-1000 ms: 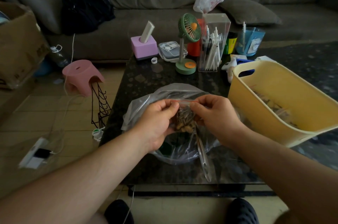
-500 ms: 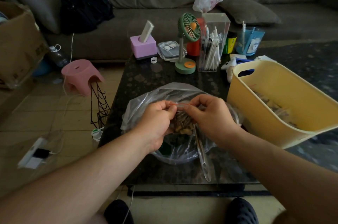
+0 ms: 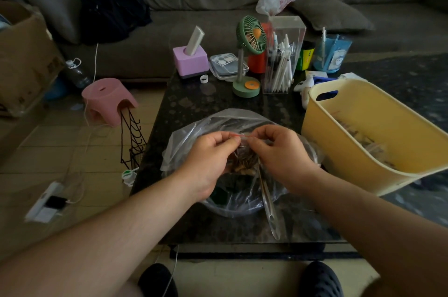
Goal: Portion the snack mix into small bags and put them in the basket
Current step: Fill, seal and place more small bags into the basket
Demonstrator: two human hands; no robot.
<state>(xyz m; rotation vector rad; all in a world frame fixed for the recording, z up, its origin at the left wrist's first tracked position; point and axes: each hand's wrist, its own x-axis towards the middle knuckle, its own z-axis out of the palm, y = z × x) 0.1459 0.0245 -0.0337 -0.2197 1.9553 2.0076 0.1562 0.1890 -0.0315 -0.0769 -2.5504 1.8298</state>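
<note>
Clear plastic forms the small bag, partly filled with brown snack mix and held above the large open bag on the dark worktop. Left hand and right hand each pinch its red-striped top edge, fingers curled on the seal. Yellow basket, at right on the worktop, contains filled bags. A metal scoop rests in the large bag.

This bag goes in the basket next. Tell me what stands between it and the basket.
Nothing visible does. Both hands, left and right, pinch the small bag at its top over the big plastic bag. The yellow basket stands just to the right, its top open.
</note>
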